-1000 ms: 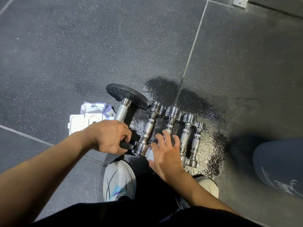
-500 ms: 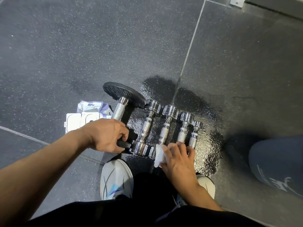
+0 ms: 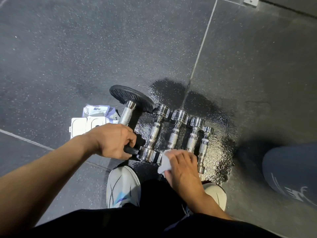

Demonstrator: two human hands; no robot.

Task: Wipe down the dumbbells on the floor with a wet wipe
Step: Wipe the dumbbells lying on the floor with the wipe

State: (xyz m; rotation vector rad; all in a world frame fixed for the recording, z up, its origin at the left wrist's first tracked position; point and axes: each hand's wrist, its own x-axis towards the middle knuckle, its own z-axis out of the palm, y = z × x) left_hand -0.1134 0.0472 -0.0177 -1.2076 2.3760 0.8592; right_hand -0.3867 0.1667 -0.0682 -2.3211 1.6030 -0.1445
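Several chrome dumbbells lie side by side on a wet patch of the dark rubber floor. At their left is a bigger dumbbell with black plates, tilted, its far plate raised. My left hand grips that big dumbbell at its near end, fingers curled round the black plate. My right hand holds a white wet wipe pressed on the near ends of the two middle chrome dumbbells, which it hides.
A white wet-wipe pack with its lid open lies on the floor left of the dumbbells. My two white shoes stand just in front of the row. Another person's dark trouser leg is at the right.
My right hand with the wipe has slid right along the near ends of the chrome dumbbells. My left hand has kept its grip on the big dumbbell.
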